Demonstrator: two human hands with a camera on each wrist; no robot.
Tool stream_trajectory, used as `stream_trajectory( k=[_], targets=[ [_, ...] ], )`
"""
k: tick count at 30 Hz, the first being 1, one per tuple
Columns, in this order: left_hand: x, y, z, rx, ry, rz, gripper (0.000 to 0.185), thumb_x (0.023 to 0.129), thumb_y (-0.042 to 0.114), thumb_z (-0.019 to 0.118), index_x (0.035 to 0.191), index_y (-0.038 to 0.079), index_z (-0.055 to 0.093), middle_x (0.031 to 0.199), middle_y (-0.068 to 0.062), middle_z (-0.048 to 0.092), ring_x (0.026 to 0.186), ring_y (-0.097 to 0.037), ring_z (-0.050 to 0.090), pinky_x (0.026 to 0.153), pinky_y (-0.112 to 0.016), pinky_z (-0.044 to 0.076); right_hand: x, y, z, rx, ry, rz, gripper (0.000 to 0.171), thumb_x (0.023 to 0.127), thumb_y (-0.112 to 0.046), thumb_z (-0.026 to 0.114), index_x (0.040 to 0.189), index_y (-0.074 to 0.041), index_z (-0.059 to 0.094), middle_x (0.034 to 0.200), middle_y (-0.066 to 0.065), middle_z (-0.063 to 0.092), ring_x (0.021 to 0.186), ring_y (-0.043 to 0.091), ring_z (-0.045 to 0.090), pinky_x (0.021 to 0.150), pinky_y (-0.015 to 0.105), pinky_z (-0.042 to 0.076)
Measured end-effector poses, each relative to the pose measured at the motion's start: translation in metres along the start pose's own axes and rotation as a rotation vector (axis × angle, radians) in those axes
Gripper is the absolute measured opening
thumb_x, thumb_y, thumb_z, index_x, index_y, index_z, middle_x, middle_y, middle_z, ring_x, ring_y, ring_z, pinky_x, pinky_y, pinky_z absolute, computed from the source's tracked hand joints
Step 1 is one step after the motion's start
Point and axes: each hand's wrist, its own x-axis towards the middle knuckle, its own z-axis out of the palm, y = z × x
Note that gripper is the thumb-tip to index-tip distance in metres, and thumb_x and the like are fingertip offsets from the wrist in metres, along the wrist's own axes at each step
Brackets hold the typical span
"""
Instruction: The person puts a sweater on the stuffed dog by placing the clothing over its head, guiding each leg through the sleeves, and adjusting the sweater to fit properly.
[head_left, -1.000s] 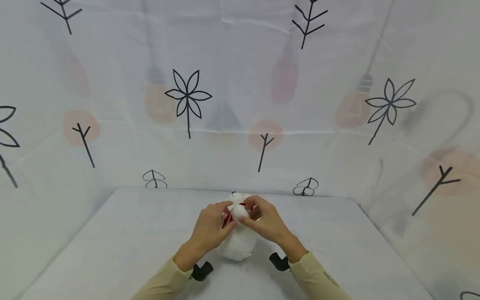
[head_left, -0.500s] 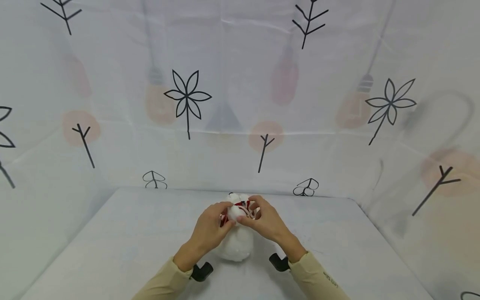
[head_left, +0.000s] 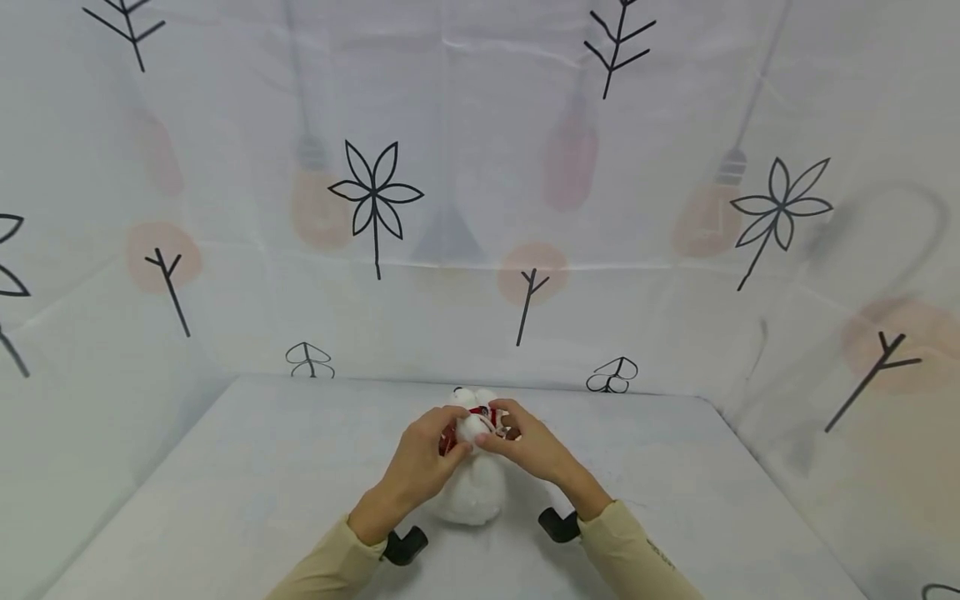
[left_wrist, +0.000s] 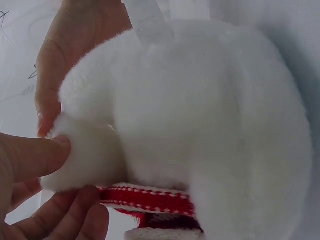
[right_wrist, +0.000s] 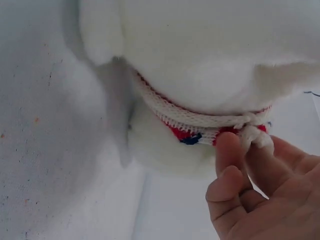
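A white plush toy stands between both hands near the far part of the table, with a red, white and blue knitted scarf around it. Its rounded white limb is pinched by my left hand, thumb on top and fingers close to the scarf's red band. My right hand grips a knotted white end of the scarf, fingers curled around it. In the left wrist view the right hand shows partly behind the toy. The hands cover parts of the scarf in the head view.
A white-covered table lies beneath, meeting a printed cloth backdrop at its far edge. Black curved pieces sit by both wrists. A white label sticks out of the toy.
The toy's head has shifted slightly left, and more of the scarf shows between the hands. The right fingers have moved a little; both arms stay almost in place.
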Motion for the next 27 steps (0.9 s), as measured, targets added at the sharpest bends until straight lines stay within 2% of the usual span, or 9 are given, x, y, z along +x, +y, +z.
stream_trajectory(
  k=[5, 12, 14, 18, 21, 24, 27],
  targets=[
    [-0.002, 0.001, 0.003, -0.029, 0.010, -0.002, 0.037, 0.075, 0.000, 0.079, 0.107, 0.004, 0.063, 0.081, 0.000, 0.057, 0.067, -0.013, 0.054, 0.057, -0.022, 0.046, 0.000, 0.001, 0.001, -0.010, 0.026, -0.029, 0.070, 0.082, -0.049, 0.070, 0.138, -0.018, 0.044, 0.088, 0.004, 0.061, 0.081, 0.018, 0.054, 0.066, 0.034, 0.044],
    [-0.003, 0.002, 0.008, -0.021, 0.058, 0.017, 0.036, 0.071, -0.005, 0.078, 0.103, 0.004, 0.064, 0.079, 0.000, 0.055, 0.064, -0.011, 0.052, 0.056, -0.019, 0.045, -0.002, -0.002, 0.005, -0.067, 0.102, -0.153, 0.054, 0.082, -0.043, 0.072, 0.129, -0.027, 0.052, 0.098, -0.001, 0.058, 0.096, 0.019, 0.049, 0.070, 0.037, 0.043],
    [-0.003, 0.002, 0.008, -0.023, 0.067, 0.015, 0.036, 0.070, -0.007, 0.078, 0.102, 0.004, 0.064, 0.080, -0.001, 0.056, 0.064, -0.011, 0.053, 0.056, -0.019, 0.046, -0.003, -0.003, 0.007, -0.103, 0.129, -0.228, 0.049, 0.083, -0.037, 0.072, 0.127, -0.025, 0.055, 0.100, -0.003, 0.059, 0.095, 0.019, 0.049, 0.075, 0.039, 0.041],
    [-0.003, 0.003, 0.007, -0.029, 0.076, 0.010, 0.035, 0.070, -0.009, 0.077, 0.100, 0.002, 0.063, 0.083, -0.002, 0.059, 0.066, -0.011, 0.055, 0.057, -0.021, 0.049, -0.004, -0.006, 0.010, -0.233, 0.207, -0.399, 0.044, 0.083, -0.026, 0.075, 0.123, -0.019, 0.059, 0.091, -0.011, 0.057, 0.089, 0.013, 0.049, 0.080, 0.038, 0.035],
    [-0.003, 0.004, 0.007, -0.026, 0.086, 0.016, 0.035, 0.070, -0.010, 0.077, 0.099, 0.002, 0.062, 0.083, -0.002, 0.059, 0.066, -0.012, 0.056, 0.057, -0.021, 0.049, -0.004, -0.008, 0.010, -0.260, 0.203, -0.470, 0.044, 0.083, -0.019, 0.074, 0.124, -0.017, 0.057, 0.080, -0.013, 0.053, 0.078, 0.011, 0.050, 0.076, 0.035, 0.038],
    [-0.003, 0.003, 0.007, -0.021, 0.093, 0.020, 0.036, 0.068, -0.011, 0.078, 0.098, 0.002, 0.062, 0.082, -0.002, 0.059, 0.066, -0.012, 0.055, 0.057, -0.022, 0.048, -0.006, -0.011, 0.009, -0.228, 0.157, -0.444, 0.045, 0.086, -0.017, 0.072, 0.126, -0.018, 0.053, 0.078, -0.011, 0.053, 0.074, 0.010, 0.052, 0.069, 0.030, 0.044],
    [-0.003, 0.004, 0.007, -0.024, 0.084, 0.018, 0.036, 0.069, -0.011, 0.077, 0.099, 0.003, 0.062, 0.082, -0.002, 0.058, 0.066, -0.012, 0.055, 0.057, -0.023, 0.049, -0.008, -0.015, 0.008, -0.182, 0.098, -0.363, 0.044, 0.089, -0.016, 0.068, 0.128, -0.019, 0.050, 0.074, -0.009, 0.051, 0.067, 0.007, 0.050, 0.057, 0.026, 0.047]
  ],
)
